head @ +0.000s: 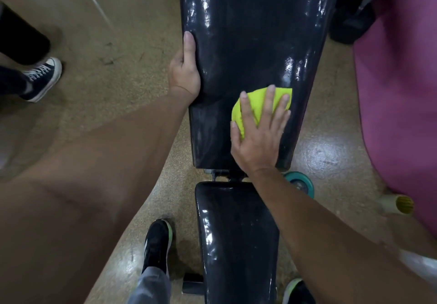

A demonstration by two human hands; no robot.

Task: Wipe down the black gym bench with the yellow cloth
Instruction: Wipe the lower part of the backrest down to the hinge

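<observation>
Speckled gym floor [123, 71] surrounds the black table [250, 43], whose long backrest pad shines wet ahead of the right grip [257, 133]. That grip lies wide, fingers spread flat, pressing the yellow cloth [255, 105] onto the pad's near end. The left grip [185, 67] curls round the pad's left edge, bracing it. Dull smears beside and behind the cloth, and the seat pad [236, 239] nearer still, look unwiped. Open pad lies ahead; a purple mat [402, 90] crowds the right.
</observation>
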